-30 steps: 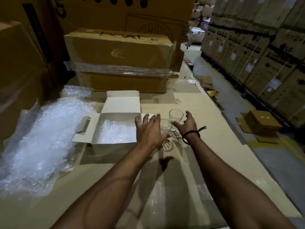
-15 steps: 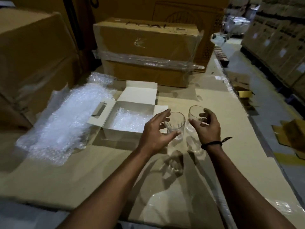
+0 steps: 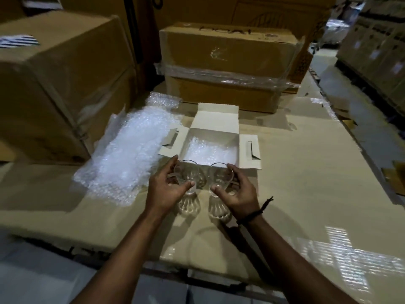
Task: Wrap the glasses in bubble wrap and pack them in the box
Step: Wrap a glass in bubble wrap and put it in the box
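Each hand holds one clear glass, side by side over a cardboard work surface (image 3: pixel 295 172). The left hand (image 3: pixel 163 191) curls around the left glass (image 3: pixel 187 183), fingers behind its far-left side and thumb pressed on the near side about halfway down. The right hand (image 3: pixel 237 194) mirrors it on the right glass (image 3: pixel 219 185): fingers wrap the far-right side, thumb tip on the near wall. Both glasses stand upright, mouths up, with ribbed lower parts showing below the thumbs. They are close to each other with a narrow gap between; whether their bases rest on the cardboard or hang just above it cannot be told. A dark cord bracelet (image 3: pixel 255 212) circles the right wrist.

Just beyond the fingertips of both hands sits the small white box (image 3: pixel 214 132), open, its lid flap standing up at the far side and its side flaps spread outward to the left and right. A layer of bubble wrap lining (image 3: pixel 208 152) covers its floor. The rims of the two glasses overlap the near edge of the box in the view.

To the left of the left hand, and beyond it, a loose bubble wrap sheet (image 3: pixel 127 154) lies spread on the surface, reaching from beside the box's left flap toward the hand. Farther off, past the box, stacked brown cartons (image 3: pixel 225 62) bound with clear film stand, and a large carton (image 3: pixel 59 84) rises well to the left.
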Tool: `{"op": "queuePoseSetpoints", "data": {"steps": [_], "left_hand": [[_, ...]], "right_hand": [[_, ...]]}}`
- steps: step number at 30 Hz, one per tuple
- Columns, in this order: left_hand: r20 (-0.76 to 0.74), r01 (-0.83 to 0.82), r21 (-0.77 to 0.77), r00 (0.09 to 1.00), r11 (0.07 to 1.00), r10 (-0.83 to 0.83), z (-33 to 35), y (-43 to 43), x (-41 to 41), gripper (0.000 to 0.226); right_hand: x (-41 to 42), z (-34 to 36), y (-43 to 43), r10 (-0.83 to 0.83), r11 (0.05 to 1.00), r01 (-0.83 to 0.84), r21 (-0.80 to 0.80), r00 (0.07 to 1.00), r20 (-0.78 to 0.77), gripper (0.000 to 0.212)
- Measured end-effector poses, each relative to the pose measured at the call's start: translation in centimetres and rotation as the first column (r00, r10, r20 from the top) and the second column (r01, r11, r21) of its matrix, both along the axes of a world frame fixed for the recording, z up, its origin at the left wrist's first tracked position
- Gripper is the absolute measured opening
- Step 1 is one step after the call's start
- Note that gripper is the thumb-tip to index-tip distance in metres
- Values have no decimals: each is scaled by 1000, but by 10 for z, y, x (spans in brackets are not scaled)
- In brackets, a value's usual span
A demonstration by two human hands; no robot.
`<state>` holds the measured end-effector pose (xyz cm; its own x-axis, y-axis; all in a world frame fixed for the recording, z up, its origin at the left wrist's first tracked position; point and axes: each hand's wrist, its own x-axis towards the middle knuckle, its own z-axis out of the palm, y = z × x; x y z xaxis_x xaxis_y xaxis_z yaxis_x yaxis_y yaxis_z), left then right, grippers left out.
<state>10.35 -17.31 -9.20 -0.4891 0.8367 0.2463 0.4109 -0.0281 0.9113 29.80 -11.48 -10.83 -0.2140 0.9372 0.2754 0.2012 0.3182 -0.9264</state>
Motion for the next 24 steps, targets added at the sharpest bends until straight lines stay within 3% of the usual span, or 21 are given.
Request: {"op": "queuePoseSetpoints", "data": {"steps": [6,16,18,20,22,24], "left_hand": [[-55,60,-34,997,998,-61,-13,3,-30,85],[-29,189,-92,981,978,-192,-5,-8,-48,86],[-104,91,-18,990,996,-93,-2,-14,-65,68],[-248,-59,73,966,996,75,-4,-15,-92,47],[-369,-176,60,911,983,186,-8,-6,-123,43],[-437,-249,-110,882,962,178,-8,9,-148,47]], "right_hand": [[-37,-12,-5,-62,998,63,-20,997,48,69],[-45,-10,-13,-157,982,169,-79,977,142,85],[-43,-10,-23,-275,961,274,29,944,181,82],[-43,-11,-38,-387,897,320,304,902,191,60],[-53,-9,-54,-347,847,213,486,915,204,35],[-75,-8,-65,-203,856,31,516,938,280,26]]}}
